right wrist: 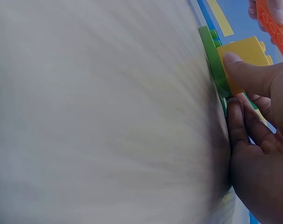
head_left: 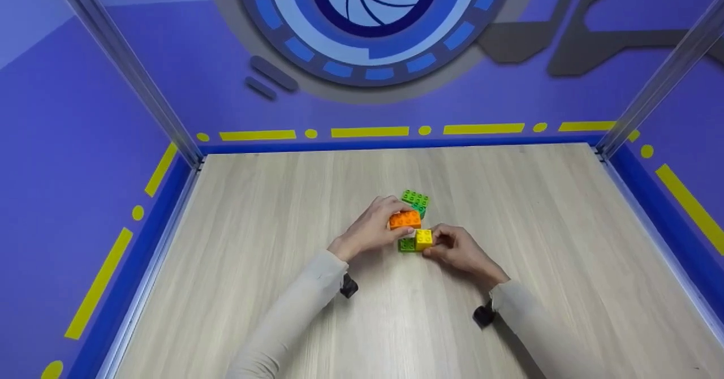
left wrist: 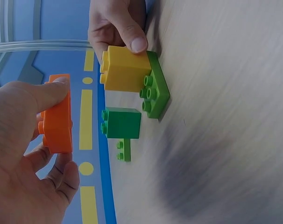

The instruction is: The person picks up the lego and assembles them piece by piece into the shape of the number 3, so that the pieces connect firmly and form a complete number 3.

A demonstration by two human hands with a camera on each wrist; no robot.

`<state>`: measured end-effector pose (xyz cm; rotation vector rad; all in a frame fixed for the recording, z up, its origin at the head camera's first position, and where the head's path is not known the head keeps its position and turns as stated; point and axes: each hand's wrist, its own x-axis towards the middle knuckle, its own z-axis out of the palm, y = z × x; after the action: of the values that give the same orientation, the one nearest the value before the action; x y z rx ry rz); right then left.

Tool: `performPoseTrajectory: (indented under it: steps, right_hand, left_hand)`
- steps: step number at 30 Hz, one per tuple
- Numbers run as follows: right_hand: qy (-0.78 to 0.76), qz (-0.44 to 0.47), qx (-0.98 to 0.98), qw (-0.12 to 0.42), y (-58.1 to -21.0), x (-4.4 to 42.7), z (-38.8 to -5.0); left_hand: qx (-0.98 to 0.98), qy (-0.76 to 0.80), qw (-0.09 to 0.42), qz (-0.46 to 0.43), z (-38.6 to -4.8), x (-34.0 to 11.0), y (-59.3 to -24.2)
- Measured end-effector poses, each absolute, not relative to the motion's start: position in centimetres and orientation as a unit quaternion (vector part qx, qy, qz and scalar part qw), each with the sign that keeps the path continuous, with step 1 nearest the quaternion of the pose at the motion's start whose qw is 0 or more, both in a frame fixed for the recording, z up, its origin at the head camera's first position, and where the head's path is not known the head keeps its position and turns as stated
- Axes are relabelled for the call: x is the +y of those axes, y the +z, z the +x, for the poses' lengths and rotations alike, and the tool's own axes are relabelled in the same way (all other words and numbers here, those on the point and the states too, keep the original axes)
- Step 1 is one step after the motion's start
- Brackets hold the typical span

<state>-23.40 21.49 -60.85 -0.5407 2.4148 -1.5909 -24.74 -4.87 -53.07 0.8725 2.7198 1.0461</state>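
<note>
Held above the table, an orange toy brick (head_left: 405, 219) is pinched between the thumb and fingers of my left hand (head_left: 375, 224). My right hand (head_left: 459, 249) grips a yellow brick (head_left: 423, 239) from its right side. That yellow brick sits on one end of a flat light green brick (left wrist: 154, 93), whose other studs are bare, and both stand on the table. In the right wrist view, my right thumb presses the yellow brick's side while the fingers lie low beside the pair. The orange brick is apart from the yellow one.
Behind the hands, a dark green brick (left wrist: 123, 123) stands beside or on another light green brick (head_left: 416, 197); the left hand partly hides the pair in the head view. The wooden table (head_left: 271, 209) is bounded by blue panels (head_left: 362, 107) at the back and sides.
</note>
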Motion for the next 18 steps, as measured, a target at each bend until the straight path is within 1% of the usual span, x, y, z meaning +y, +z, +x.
performPoseTrajectory:
  steps: [3,13,18]
  right_hand:
    - [-0.537,-0.183,0.817,0.101,-60.71,21.51,-23.48]
    - [-0.568,-0.145,0.799,0.134,-60.58,21.52,-23.58]
    - [-0.557,-0.163,0.803,0.136,-60.78,21.51,-23.55]
  left_hand:
    - [0.894,0.338,0.05,0.29,-24.69,-4.64,-52.98]
    - [0.895,0.334,0.056,0.292,-24.75,-4.34,-53.27]
    - [0.893,0.339,0.058,0.29,-24.59,-4.33,-53.56]
